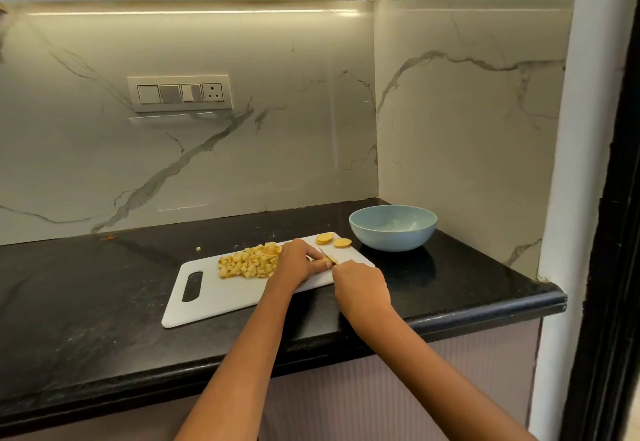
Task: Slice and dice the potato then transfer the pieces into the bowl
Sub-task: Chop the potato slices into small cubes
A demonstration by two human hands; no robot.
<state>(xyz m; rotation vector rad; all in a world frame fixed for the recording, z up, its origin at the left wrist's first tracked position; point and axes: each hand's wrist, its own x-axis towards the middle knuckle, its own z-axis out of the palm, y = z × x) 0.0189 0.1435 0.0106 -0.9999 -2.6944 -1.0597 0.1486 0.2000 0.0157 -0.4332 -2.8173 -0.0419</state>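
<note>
While the board lay slanted on the counter, these held:

Cutting board [221,297]: white, its right corner near the counter's front edge.
Left hand [298,264]: fingers curled, pinning a potato piece [325,262] at the board's right end.
Right hand [360,283]: fingers curled around a knife [327,255], blade on that piece.
Diced potato [247,261]: heaped mid-board, touching the left hand.
2 slices [332,240]: at the board's far corner.
Bowl [392,232]: blue, just beside the board, in the wall corner.
Counter [86,288]: black, open room left of the board.
Writing: none readable.
</note>
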